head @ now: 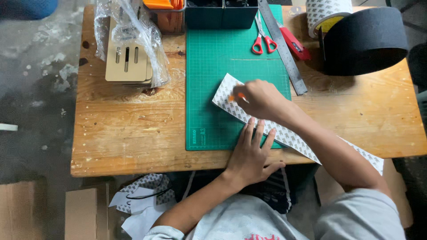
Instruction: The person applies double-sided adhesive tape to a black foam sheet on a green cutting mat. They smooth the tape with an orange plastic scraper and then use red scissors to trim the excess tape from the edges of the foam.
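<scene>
A long white strip of patterned backing paper [289, 135] lies diagonally across the green cutting mat [213, 66] and hangs off the table's near edge. My left hand [251, 153] lies flat with fingers spread, pressing the strip at the mat's lower edge. My right hand [260, 98] is closed around a small orange tool [235, 96], its tip touching the strip's upper end.
Red-handled scissors [263, 41], a steel ruler [282, 46] and a red cutter [294, 44] lie at the mat's top right. A large black roll [364, 42] and a white tape roll [324, 13] stand far right. Bagged wooden pieces [129, 60] sit left; dark bins [220, 15] behind.
</scene>
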